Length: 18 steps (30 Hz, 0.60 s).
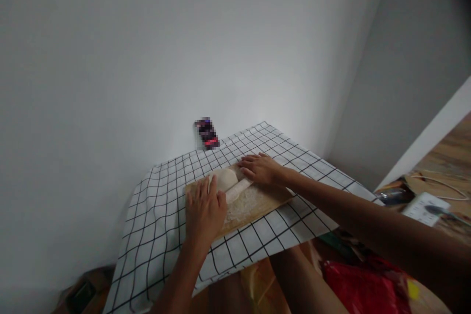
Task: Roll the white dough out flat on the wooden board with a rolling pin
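Note:
A floured rolling pin [238, 191] lies slantwise across a wooden board [263, 208]. Just behind it, a flat round of pale dough [225, 177] spreads on the board and partly hides under my fingers. My left hand [206, 206] rests palm down over the pin's left end, with its fingers stretched forward towards the dough. Over the pin's right end lies my right hand [263, 169], its fingers extended flat and pointing left. Both hands cover the ends of the pin. Loose flour [243, 206] dusts the board in front of the pin.
A white tablecloth with black checks [165, 211] covers the table. A phone-like dark object [207, 133], pixelated, leans on the wall at the back edge. To the right are a white power strip [425, 208] and, lower down, a red plastic bag [362, 284].

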Available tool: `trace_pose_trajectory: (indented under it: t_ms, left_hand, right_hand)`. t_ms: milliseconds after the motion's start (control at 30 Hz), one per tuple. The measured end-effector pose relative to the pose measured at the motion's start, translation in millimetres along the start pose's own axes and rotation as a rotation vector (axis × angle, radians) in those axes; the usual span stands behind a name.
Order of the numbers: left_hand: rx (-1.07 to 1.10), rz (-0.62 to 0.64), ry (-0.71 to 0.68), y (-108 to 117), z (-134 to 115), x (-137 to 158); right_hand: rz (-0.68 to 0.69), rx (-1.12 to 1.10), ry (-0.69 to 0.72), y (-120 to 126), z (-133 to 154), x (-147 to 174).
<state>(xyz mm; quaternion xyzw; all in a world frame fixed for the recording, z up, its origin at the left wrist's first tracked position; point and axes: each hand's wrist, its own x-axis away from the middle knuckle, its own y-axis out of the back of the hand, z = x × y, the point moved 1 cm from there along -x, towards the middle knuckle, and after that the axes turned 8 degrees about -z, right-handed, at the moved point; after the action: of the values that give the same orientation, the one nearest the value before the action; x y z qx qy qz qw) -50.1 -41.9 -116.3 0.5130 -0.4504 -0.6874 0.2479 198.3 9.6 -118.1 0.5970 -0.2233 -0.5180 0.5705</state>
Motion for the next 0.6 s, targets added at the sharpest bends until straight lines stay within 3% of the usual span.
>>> trace_pose_trajectory:
  t_ms: [200, 400, 600]
  left_hand:
    - [0.008, 0.035, -0.003, -9, 11, -7]
    - [0.041, 0.121, 0.154, -18, 19, -19]
    - [0.033, 0.1, 0.154, -8, 9, -20]
  right_hand:
    - [0.151, 0.089, -0.076, 12, 7, -29]
    - [0.231, 0.065, -0.101, 5, 2, -69]
    - [0.19, 0.044, -0.082, -7, -6, -56]
